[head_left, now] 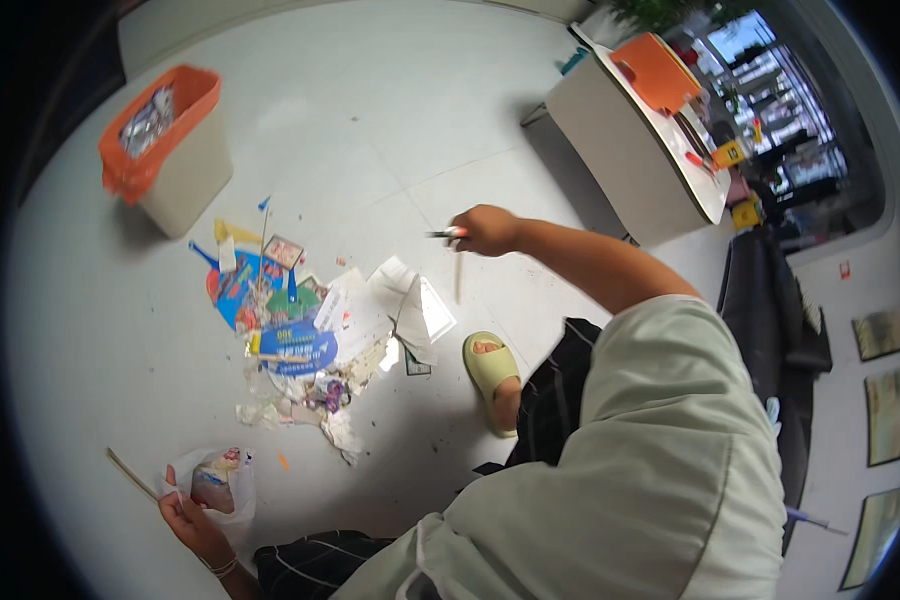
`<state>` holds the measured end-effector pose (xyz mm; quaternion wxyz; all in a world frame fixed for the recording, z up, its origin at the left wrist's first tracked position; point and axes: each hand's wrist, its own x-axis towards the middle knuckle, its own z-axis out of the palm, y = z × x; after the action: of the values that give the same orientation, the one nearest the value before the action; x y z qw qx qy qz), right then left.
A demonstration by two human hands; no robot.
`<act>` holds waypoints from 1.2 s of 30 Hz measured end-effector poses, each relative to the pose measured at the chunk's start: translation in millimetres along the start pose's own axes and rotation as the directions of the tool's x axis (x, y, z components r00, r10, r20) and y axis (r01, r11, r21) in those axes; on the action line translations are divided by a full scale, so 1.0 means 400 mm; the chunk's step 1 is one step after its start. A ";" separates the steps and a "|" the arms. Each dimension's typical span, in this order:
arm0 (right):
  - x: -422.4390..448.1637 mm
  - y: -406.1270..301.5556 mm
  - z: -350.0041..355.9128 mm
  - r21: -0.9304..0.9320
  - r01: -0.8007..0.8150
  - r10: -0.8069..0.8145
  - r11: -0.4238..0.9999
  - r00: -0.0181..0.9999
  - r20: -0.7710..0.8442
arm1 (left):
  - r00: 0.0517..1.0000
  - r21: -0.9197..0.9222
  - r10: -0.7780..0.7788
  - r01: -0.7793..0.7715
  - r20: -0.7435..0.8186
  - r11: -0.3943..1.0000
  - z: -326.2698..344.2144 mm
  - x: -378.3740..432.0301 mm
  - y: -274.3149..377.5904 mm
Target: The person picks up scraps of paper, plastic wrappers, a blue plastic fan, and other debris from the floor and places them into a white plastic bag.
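My left hand point(190, 519), with a cord around its wrist, grips a white translucent plastic bag point(241, 491). Inside the bag is a crumpled wrapper point(214, 484). A thin stick point(131, 474) juts out past that hand; whether the fingers hold it cannot be told. Out in front, my right hand point(486, 229) is closed around a small pen-like object point(445, 233) with a dark tip, blurred. Below it shows a pale stick point(460, 279), held or lying on the floor, I cannot tell. Between the hands spreads a litter pile with a blue paddle-shaped fan point(300, 346), white paper point(352, 300) and crumpled tissue point(340, 431).
A beige waste bin point(191, 176) with an orange liner stands beyond the pile. At the upper right is a white table point(630, 142) carrying an orange bag point(656, 73). A black sofa point(757, 315) lines the right side. My green slipper point(487, 371) is beside the papers.
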<state>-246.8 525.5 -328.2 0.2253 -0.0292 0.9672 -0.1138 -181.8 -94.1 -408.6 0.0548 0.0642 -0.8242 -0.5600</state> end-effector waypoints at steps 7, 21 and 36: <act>-0.422 0.319 -0.159 0.941 0.086 0.797 0.326 0.510 -0.323 | 0.984 0.339 0.154 -0.116 -0.089 0.934 -0.081 0.131 -0.167; -0.598 1.128 -0.466 0.821 0.569 0.997 -0.037 0.073 -0.005 | 0.756 0.523 -0.150 0.566 -0.637 0.637 -0.074 0.081 -0.009; -0.503 1.573 -0.515 0.582 -0.660 0.794 0.475 0.036 -0.607 | 0.775 0.482 -0.304 0.596 -0.553 0.642 -0.307 0.010 -0.016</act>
<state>-160.9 1201.7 -209.0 -0.2367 0.5397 0.8064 -0.0494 -165.6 -209.6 -369.5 0.0619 0.4070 -0.8856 -0.2151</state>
